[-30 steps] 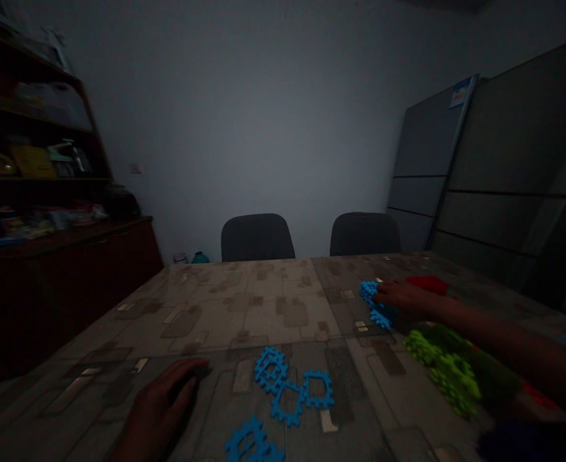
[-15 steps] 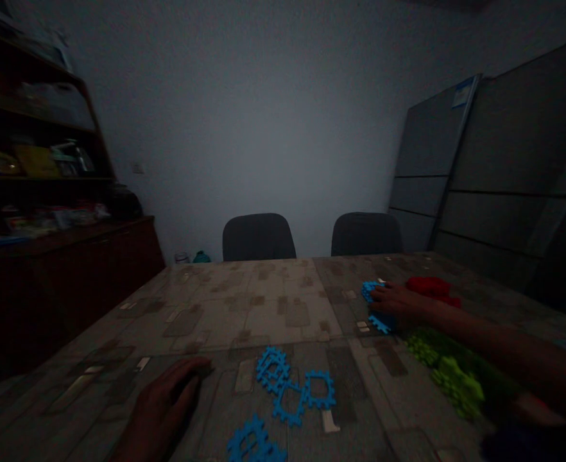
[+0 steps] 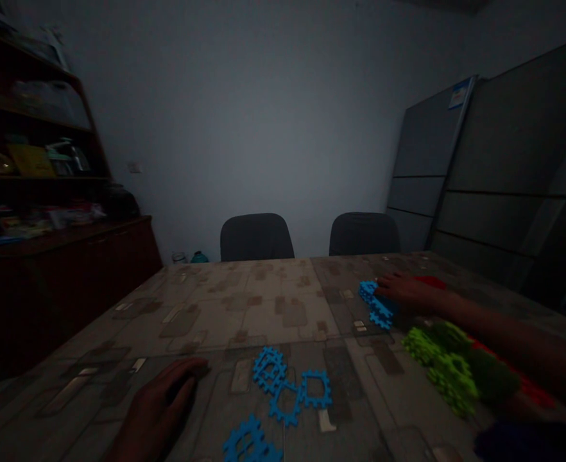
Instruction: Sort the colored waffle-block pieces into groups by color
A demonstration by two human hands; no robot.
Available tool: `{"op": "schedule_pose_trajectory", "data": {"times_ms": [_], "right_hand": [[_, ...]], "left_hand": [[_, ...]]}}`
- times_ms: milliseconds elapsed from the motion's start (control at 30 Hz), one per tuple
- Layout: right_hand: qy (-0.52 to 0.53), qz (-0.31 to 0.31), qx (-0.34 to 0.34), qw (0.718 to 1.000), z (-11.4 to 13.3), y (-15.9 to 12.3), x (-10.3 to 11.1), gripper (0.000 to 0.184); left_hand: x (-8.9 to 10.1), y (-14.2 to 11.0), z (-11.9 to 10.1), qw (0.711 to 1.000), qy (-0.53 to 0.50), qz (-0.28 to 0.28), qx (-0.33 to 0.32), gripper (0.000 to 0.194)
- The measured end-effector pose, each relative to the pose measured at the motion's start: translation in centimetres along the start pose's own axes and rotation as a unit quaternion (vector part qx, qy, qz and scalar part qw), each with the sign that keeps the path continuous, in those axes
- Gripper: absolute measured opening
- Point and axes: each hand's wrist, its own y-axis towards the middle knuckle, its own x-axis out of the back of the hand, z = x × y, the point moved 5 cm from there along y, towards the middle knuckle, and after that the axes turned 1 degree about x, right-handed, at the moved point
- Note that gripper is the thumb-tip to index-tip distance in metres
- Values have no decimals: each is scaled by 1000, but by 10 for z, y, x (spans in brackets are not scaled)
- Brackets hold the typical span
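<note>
My left hand (image 3: 155,407) rests on the table at the lower left, thumb apart from the fingers, holding nothing. To its right lie several blue notched, frame-shaped building pieces (image 3: 285,403), some touching each other. Another blue piece cluster (image 3: 250,443) is cut off by the bottom edge. My right hand (image 3: 405,292) reaches far over the table on the right, fingers stretched out beside a pile of blue pieces (image 3: 380,314). Its fingertips are dim, and I see nothing held. Red pieces (image 3: 432,281) lie partly hidden behind this hand. Bright green pieces (image 3: 439,369) lie in front of the right forearm.
The patterned tablecloth (image 3: 273,301) covers the table. Two dark chairs (image 3: 257,237) stand at its far side. More red pieces (image 3: 514,372) show below the right forearm. A wooden shelf cabinet (image 3: 66,256) is on the left, and tall grey panels (image 3: 495,173) are on the right.
My right hand has shifted slightly right and up, uncovering more of the blue pile and covering more of the red pieces behind. My left hand stays in place.
</note>
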Motion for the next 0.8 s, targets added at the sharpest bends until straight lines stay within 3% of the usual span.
{"op": "schedule_pose_trajectory", "data": {"times_ms": [333,600,800], "right_hand": [[-62,25,56,996,28,15,-1,35],[-67,30,72,995,38,18,-1,49],[-53,19,68,996,42,22,-8,44]], "left_hand": [[-4,-3,10,1000,7,10,3,29],[0,-1,-2,1000,-6,14,1,28],[-9,-7,17,1000,-4,5,1,28]]}}
